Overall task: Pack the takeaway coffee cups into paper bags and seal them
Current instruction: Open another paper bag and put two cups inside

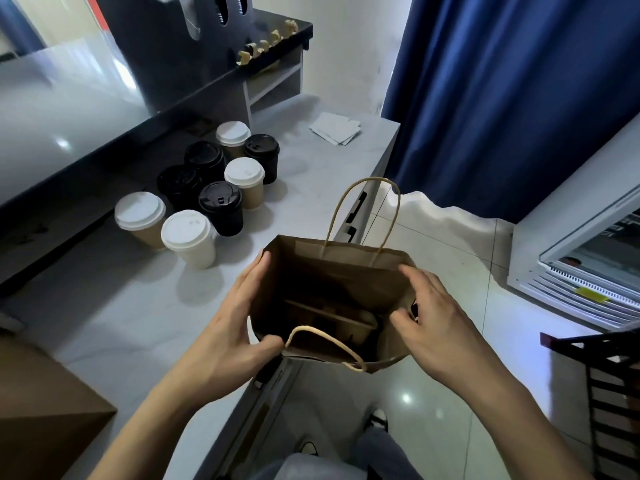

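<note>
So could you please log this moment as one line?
left hand holds paper bag | right hand spreads rim | cups unpacked on counter

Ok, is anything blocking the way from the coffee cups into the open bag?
Nothing visible. The counter between the cups and the paper bag is bare, and both hands hold the mouth open. A cardboard divider sits inside.

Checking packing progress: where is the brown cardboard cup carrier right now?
In the head view it sits at the bottom of the open brown paper bag, the brown cardboard cup carrier between left hand and right hand.
</note>
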Available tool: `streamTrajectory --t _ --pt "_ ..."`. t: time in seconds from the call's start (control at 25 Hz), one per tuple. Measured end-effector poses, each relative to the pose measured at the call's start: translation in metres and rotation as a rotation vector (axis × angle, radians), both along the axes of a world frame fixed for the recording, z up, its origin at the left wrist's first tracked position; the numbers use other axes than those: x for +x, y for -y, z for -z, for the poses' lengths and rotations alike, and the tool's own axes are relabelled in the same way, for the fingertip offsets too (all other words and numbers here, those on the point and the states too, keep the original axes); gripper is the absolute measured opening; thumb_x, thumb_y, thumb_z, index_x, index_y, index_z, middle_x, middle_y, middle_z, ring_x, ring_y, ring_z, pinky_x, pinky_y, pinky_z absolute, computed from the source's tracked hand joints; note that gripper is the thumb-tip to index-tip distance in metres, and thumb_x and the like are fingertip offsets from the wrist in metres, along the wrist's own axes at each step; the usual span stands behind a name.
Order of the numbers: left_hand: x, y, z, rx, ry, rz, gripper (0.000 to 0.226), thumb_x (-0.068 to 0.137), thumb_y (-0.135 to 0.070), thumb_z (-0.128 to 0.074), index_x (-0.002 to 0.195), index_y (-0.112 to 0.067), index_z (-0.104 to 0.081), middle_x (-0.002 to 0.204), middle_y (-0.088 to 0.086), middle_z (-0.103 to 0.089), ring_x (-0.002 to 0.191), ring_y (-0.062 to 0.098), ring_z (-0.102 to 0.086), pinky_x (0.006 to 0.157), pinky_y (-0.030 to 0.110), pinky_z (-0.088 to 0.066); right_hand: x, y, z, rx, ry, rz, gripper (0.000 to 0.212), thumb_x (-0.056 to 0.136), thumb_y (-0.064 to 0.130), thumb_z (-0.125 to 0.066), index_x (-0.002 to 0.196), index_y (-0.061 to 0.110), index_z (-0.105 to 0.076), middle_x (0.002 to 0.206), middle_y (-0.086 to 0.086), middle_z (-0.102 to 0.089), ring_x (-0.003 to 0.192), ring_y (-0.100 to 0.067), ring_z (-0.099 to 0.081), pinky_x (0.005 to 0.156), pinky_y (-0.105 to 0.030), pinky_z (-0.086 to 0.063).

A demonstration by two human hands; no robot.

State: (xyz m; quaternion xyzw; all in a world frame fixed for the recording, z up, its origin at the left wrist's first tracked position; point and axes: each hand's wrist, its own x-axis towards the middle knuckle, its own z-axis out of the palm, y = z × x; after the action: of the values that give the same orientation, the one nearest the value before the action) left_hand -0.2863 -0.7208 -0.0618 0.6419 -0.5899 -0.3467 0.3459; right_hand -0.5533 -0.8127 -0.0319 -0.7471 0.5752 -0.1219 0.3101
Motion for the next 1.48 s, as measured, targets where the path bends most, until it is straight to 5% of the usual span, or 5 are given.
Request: streamTrajectory --t 0.44,0.72,0.96,1.16,1.48 --pt "-0.021 0.085 -0.003 0.001 0.019 -0.08 0.102 0.077 -0.012 -0.067 0.16 -0.037 -0.013 0.165 -0.027 -0.012 0.152 -0.006 -0.008 0.126 0.035 -0.02 -0.009 0.114 0.006 -0.002 0.012 -0.095 0.06 0.101 0.024 -0.051 0.157 0.027 -0.029 0.148 0.011 -0.04 0.107 -0.006 -0.051 0.088 -0.023 -0.042" --pt "-0.054 0.147 -0.001 0.028 0.047 -0.232 0.106 0.082 0.001 -0.075 0.16 -0.038 -0.014 0.164 -0.028 -0.013 0.15 -0.008 -0.01 0.122 0.023 -0.018 -0.024 0.212 0.007 0.031 0.011 -0.253 0.06 0.102 0.026 -0.049 0.157 0.028 -0.025 0.148 0.012 -0.037 0.11 -0.006 -0.051 0.085 -0.021 -0.04" --pt "-0.086 0.183 -0.004 0.019 0.063 -0.401 0.101 0.078 -0.016 -0.068 0.16 -0.038 -0.013 0.163 -0.03 -0.013 0.151 -0.007 -0.011 0.12 0.016 -0.017 -0.022 0.289 0.009 0.028 0.02 -0.431 0.061 0.102 0.026 -0.05 0.158 0.029 -0.024 0.149 0.013 -0.036 0.113 -0.006 -0.05 0.088 -0.021 -0.038" --pt "-0.09 0.196 -0.004 0.025 0.104 -0.516 0.106 0.084 -0.005 -0.077 0.16 -0.037 -0.01 0.164 -0.029 -0.009 0.151 -0.006 -0.009 0.123 0.025 -0.017 0.005 0.33 0.011 0.011 0.024 -0.557 0.063 0.101 0.027 -0.051 0.158 0.03 -0.025 0.152 0.011 -0.036 0.116 -0.009 -0.053 0.094 -0.026 -0.045" --pt "-0.076 0.219 0.002 0.059 0.099 -0.69 0.102 0.086 -0.026 -0.07 0.161 -0.036 -0.002 0.167 -0.022 -0.003 0.152 -0.006 -0.002 0.126 0.038 -0.017 0.074 0.383 0.004 0.007 -0.056 -0.736 0.064 0.099 0.024 -0.052 0.158 0.027 -0.027 0.155 0.004 -0.036 0.113 -0.013 -0.051 0.095 -0.024 -0.035"
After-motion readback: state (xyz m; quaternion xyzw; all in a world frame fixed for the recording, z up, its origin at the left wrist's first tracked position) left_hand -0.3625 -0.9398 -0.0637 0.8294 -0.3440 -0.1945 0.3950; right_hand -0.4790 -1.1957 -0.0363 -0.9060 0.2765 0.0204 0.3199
